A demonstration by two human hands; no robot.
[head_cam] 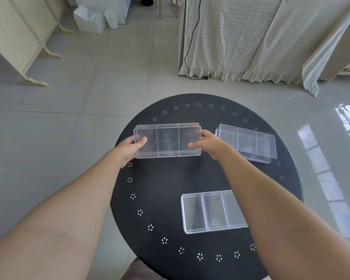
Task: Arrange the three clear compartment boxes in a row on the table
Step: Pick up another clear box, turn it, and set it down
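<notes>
The left hand (129,149) and right hand (207,143) each clamp one short end of a clear three-compartment box (167,141) (a red spot at its far right corner), seemingly lifted above the round black table (166,184). Right of that held box a second box (247,143) lies angled; nearer than it, a third box (206,212) sits partly under the right forearm.
</notes>
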